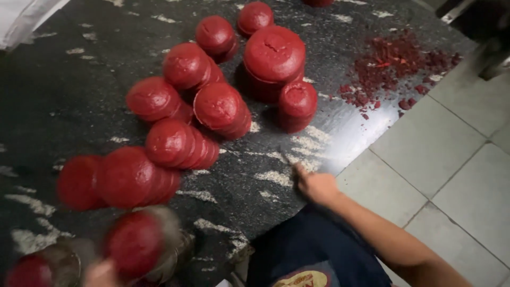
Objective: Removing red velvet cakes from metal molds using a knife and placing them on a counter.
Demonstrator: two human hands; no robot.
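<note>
Several flat red discs lie in leaning rows and stacks on a dark speckled stone counter (64,95). One row (180,144) is at the middle, and a wider stack (274,53) stands at the back. My right hand (316,184) rests on the counter's near edge, holding nothing. My left hand (101,274) shows only as a blurred sliver at the bottom left. It sits against a blurred round metal mould filled with red paste (139,243). A second such mould (32,270) is at the corner. The left hand's grip is not visible.
Red crumbs (393,64) are scattered at the counter's far right corner. Pale floor tiles (446,159) lie to the right of the counter. My dark blue clothing (313,250) fills the bottom centre. A white cloth (21,16) lies at the top left.
</note>
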